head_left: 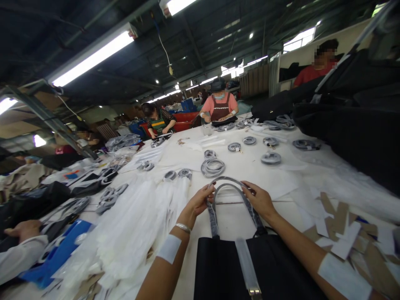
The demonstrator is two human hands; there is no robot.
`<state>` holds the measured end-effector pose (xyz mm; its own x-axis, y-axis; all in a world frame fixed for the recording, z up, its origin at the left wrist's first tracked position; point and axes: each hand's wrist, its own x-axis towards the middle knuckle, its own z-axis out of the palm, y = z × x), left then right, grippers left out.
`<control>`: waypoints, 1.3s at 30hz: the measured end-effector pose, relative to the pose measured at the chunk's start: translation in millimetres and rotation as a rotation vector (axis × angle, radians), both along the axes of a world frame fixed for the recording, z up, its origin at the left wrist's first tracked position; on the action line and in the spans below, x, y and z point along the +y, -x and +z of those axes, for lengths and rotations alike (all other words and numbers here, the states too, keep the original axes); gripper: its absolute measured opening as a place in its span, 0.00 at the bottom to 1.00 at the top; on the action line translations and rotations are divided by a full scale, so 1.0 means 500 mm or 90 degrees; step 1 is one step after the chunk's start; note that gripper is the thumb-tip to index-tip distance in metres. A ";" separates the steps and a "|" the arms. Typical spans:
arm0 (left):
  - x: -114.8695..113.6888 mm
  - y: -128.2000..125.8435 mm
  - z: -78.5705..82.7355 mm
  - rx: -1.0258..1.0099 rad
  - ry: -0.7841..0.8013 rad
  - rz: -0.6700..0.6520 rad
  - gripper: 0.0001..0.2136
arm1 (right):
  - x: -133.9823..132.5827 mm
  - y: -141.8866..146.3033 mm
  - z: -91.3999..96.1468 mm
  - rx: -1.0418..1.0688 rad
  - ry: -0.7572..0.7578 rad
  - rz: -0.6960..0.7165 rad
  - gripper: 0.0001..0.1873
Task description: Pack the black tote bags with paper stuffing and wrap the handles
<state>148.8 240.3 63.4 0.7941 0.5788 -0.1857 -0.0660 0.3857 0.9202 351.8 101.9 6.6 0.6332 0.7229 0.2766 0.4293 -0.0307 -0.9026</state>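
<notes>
A black handbag lies in front of me at the bottom of the view, its lower part cut off by the frame. Two arched handles with grey wrapping rise from its top edge. My left hand pinches the left side of the handles. On the other side, my right hand grips the handle near the top of its curve. A grey-wrapped strap with a gold buckle runs down the bag's front. Just beyond the handles rests a coiled grey strap.
White plastic sheets are heaped on the left of the white table. Cardboard and paper strips lie at right, below a large black pile. Several coiled straps are spread ahead. Co-workers stand across the table; another person's hand is at left.
</notes>
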 end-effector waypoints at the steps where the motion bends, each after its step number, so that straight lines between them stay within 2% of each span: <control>1: 0.002 -0.003 0.002 0.012 -0.008 0.001 0.20 | 0.000 0.000 -0.001 0.002 0.000 -0.003 0.25; 8: 0.017 -0.012 0.011 0.167 -0.147 0.035 0.22 | 0.004 -0.002 -0.010 -0.005 0.009 -0.008 0.26; 14: 0.023 -0.033 -0.038 0.342 -0.371 0.110 0.16 | 0.008 -0.013 -0.030 -0.047 0.056 0.007 0.21; 18: 0.028 -0.051 -0.072 0.398 -0.448 0.101 0.16 | 0.010 -0.010 -0.037 -0.077 0.085 0.055 0.18; 22: 0.032 -0.063 -0.082 0.395 -0.437 0.053 0.13 | 0.016 -0.002 -0.037 -0.084 0.091 0.070 0.19; 27: 0.033 -0.063 -0.073 0.299 -0.322 -0.031 0.25 | 0.020 -0.004 -0.031 -0.053 0.083 0.027 0.22; 30: 0.032 -0.065 -0.062 0.222 -0.252 -0.073 0.30 | 0.018 0.003 -0.016 -0.030 0.069 -0.001 0.23; 35: 0.027 -0.097 -0.050 0.151 -0.252 -0.052 0.29 | 0.015 0.021 0.012 0.094 0.081 0.036 0.28; 39: 0.032 -0.123 -0.047 0.146 -0.319 -0.003 0.27 | 0.042 -0.003 0.021 0.073 0.156 0.051 0.34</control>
<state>210.3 256.2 39.9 0.7681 0.6377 -0.0573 0.1591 -0.1034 0.9818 353.1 122.8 17.1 0.5887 0.8082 0.0169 0.3349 -0.2247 -0.9151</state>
